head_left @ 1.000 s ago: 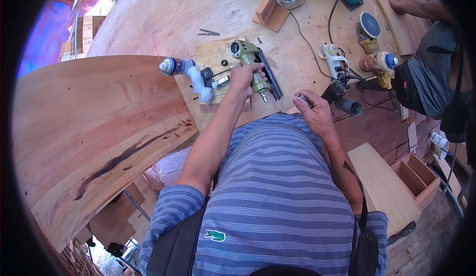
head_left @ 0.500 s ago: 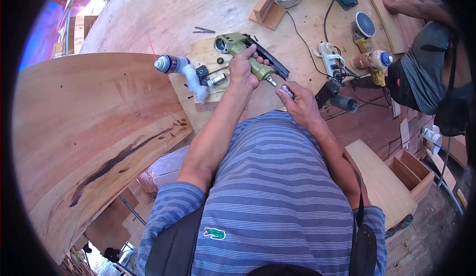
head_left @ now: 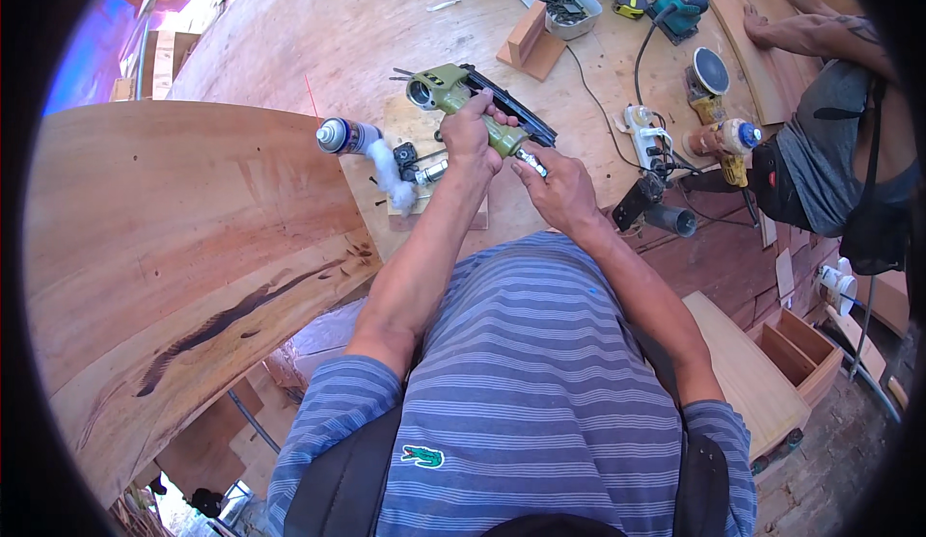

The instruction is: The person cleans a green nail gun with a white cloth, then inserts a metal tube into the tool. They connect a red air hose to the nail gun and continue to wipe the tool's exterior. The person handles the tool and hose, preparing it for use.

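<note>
My left hand (head_left: 470,137) is wrapped round the grip of a green air nail gun (head_left: 439,86), its black magazine (head_left: 511,105) angled to the far right. My right hand (head_left: 562,190) is closed on a metal air hose coupler (head_left: 531,162), which meets the fitting at the grip's lower end; whether it is locked on I cannot tell. Left of the gun lie a spray can (head_left: 352,136) with a red straw, a white fluffy wad (head_left: 384,166), a black part (head_left: 406,154) and a silver cylindrical part (head_left: 431,173) on a small board.
Beyond the gun stand a wooden block piece (head_left: 531,45) and a plastic tub of dark fasteners (head_left: 586,23). Rightward are a power strip (head_left: 639,130) with cords, a teal sander (head_left: 683,7) and a sanding-disc tool (head_left: 710,72). A co-worker's hand (head_left: 759,28) rests on boards. A large wooden panel (head_left: 193,180) rises at left.
My right hand has brought the coupler up and left from a small gap to the gun's fitting. The whole view has shifted slightly; my left hand keeps its grip.
</note>
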Action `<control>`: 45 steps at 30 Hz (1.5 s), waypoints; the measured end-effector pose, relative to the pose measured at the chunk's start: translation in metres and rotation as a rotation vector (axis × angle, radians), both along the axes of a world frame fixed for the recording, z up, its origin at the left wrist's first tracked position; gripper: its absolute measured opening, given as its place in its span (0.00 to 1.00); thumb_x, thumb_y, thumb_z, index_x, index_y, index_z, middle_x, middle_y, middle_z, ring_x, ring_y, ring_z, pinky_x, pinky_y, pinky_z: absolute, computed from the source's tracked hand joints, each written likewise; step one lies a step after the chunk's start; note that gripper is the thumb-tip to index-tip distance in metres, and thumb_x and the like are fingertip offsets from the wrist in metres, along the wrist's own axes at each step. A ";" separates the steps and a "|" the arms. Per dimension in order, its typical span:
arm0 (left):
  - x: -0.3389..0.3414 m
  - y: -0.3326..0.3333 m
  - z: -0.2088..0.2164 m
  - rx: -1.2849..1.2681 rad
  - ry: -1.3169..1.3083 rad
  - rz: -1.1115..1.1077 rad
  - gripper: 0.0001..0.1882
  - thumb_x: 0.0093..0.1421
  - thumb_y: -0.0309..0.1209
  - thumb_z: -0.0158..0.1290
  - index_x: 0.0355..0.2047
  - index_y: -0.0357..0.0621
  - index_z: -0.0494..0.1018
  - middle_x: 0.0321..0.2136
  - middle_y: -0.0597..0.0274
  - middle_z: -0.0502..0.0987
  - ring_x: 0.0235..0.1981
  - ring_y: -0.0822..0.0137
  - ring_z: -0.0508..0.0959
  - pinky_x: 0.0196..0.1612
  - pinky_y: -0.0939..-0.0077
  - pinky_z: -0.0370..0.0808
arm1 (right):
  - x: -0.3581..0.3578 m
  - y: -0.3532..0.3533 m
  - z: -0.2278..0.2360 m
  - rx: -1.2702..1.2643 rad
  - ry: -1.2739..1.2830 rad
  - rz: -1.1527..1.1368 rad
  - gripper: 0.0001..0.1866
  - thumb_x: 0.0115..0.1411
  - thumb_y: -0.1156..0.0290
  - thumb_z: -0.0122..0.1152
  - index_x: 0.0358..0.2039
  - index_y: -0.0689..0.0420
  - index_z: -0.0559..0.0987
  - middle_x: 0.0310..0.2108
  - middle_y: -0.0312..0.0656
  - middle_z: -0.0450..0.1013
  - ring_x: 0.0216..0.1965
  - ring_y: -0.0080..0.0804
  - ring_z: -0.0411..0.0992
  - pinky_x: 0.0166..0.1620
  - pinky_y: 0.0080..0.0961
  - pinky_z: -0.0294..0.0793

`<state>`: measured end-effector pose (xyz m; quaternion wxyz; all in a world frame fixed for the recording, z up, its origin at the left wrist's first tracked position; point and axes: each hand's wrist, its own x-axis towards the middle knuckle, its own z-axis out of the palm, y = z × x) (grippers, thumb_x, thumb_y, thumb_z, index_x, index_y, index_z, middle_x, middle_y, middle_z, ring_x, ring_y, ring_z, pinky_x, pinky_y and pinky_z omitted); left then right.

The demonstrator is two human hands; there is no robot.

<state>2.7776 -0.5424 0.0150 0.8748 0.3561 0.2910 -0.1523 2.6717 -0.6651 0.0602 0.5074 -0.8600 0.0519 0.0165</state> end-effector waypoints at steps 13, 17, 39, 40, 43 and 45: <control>-0.022 0.007 -0.032 -0.066 0.143 0.066 0.08 0.59 0.25 0.54 0.25 0.42 0.67 0.16 0.63 0.66 0.16 0.67 0.71 0.22 0.65 0.77 | 0.002 -0.007 -0.026 0.057 0.320 0.150 0.15 0.61 0.60 0.59 0.41 0.58 0.81 0.19 0.52 0.72 0.21 0.41 0.71 0.29 0.36 0.68; -0.035 -0.002 -0.024 -0.031 0.184 0.055 0.09 0.58 0.26 0.55 0.23 0.43 0.67 0.16 0.62 0.67 0.14 0.67 0.70 0.21 0.64 0.78 | -0.010 -0.008 -0.011 0.003 0.253 0.158 0.14 0.61 0.61 0.59 0.40 0.58 0.81 0.24 0.54 0.74 0.26 0.50 0.74 0.32 0.41 0.70; -0.023 0.005 -0.023 -0.061 0.177 0.021 0.10 0.56 0.25 0.56 0.21 0.43 0.67 0.15 0.61 0.68 0.14 0.64 0.72 0.20 0.63 0.78 | -0.003 0.006 -0.023 0.048 0.254 0.048 0.15 0.61 0.60 0.61 0.37 0.59 0.83 0.17 0.50 0.71 0.19 0.38 0.69 0.28 0.35 0.66; -0.023 0.004 -0.025 -0.062 0.180 0.023 0.10 0.56 0.25 0.56 0.21 0.43 0.67 0.15 0.61 0.68 0.14 0.64 0.71 0.21 0.64 0.78 | -0.002 0.006 -0.021 0.043 0.270 0.046 0.15 0.62 0.60 0.60 0.37 0.59 0.83 0.17 0.50 0.71 0.19 0.38 0.69 0.28 0.36 0.67; -0.025 0.004 -0.029 -0.073 0.197 0.023 0.09 0.55 0.24 0.56 0.21 0.43 0.67 0.15 0.61 0.67 0.14 0.65 0.71 0.21 0.64 0.78 | -0.005 0.004 -0.029 0.054 0.239 0.046 0.15 0.62 0.60 0.60 0.38 0.60 0.83 0.17 0.50 0.71 0.19 0.37 0.68 0.28 0.35 0.67; -0.026 0.004 -0.028 -0.072 0.204 0.025 0.09 0.55 0.24 0.55 0.21 0.43 0.68 0.15 0.61 0.67 0.14 0.65 0.71 0.21 0.65 0.78 | -0.007 0.003 -0.026 0.045 0.279 0.049 0.15 0.62 0.60 0.60 0.38 0.59 0.83 0.18 0.50 0.72 0.19 0.37 0.68 0.28 0.34 0.67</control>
